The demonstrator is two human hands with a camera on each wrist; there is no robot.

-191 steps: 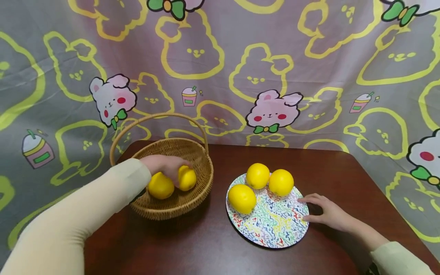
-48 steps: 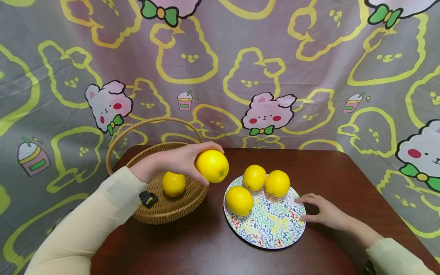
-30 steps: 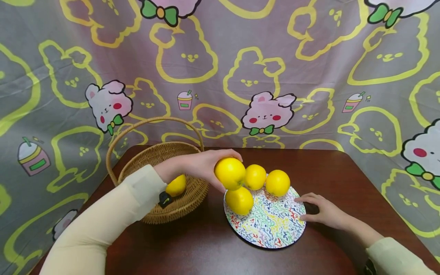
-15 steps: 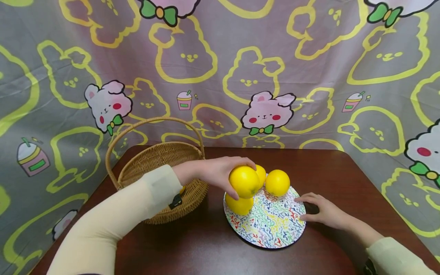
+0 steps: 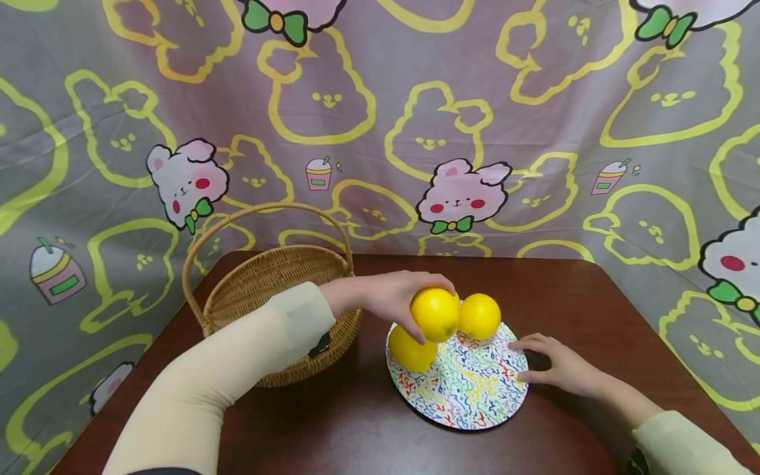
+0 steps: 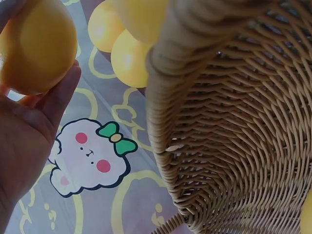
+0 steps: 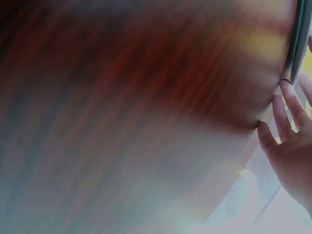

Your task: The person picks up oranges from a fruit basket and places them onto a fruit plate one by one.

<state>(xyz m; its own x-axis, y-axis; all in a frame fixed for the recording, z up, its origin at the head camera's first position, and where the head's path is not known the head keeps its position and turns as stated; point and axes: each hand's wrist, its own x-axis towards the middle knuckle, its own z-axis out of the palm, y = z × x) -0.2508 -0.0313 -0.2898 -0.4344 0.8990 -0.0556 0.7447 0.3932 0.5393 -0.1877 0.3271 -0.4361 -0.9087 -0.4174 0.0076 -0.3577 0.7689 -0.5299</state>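
Note:
My left hand (image 5: 392, 298) grips a yellow lemon (image 5: 436, 315) with fingers and thumb around its side, above the back left of a round plate (image 5: 469, 396) covered in coloured squiggles. On the plate, one lemon (image 5: 411, 351) lies at the left and another lemon (image 5: 481, 316) at the back; a third is almost wholly hidden behind the held one. The held lemon (image 6: 39, 46) fills the upper left of the left wrist view. My right hand (image 5: 567, 369) rests at the plate's right rim, fingers extended, fingertips touching the edge (image 7: 296, 44).
A wicker basket (image 5: 279, 270) with a tall handle (image 5: 267, 206) stands at the left, partly behind my left forearm. Inside it a lemon (image 6: 307, 219) shows at the left wrist view's right edge. A patterned cloth (image 5: 368, 99) hangs behind the brown table (image 5: 552, 290).
My left hand took a lemon from the basket and carried it right, over the plate; during the last half second it moved a little further right. The right hand stays at the rim.

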